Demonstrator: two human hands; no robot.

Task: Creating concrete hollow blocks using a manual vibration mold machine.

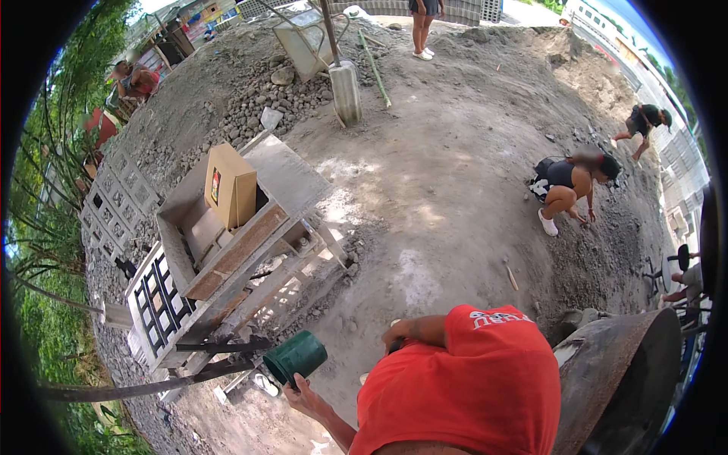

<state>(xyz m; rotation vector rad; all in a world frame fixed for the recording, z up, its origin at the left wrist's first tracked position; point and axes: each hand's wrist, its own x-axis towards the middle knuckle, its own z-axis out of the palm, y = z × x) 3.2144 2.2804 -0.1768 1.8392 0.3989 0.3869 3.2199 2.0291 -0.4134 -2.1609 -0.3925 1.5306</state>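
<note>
My left hand (305, 396) reaches in from the lower edge and is closed around the near side of a green plastic bucket (297, 356). The bucket is tilted on its side in the air above the ground, left of a bent-over person in a red shirt (462, 379). What is inside it cannot be made out. That person's bent arm (425, 331) sticks out to the left and is not mine. Beneath the bucket a white slipper (265, 385) lies on the dirt. My right hand does not show.
A rough stand with a trough (239, 262) holds a cardboard box (231, 189). Beside it are a black grid (158, 299) and dark poles (144, 390). A large metal drum-like piece (607, 371) stands at right. Farther off are a squatting person (561, 182), a shovel (346, 95) and a wheelbarrow (303, 45).
</note>
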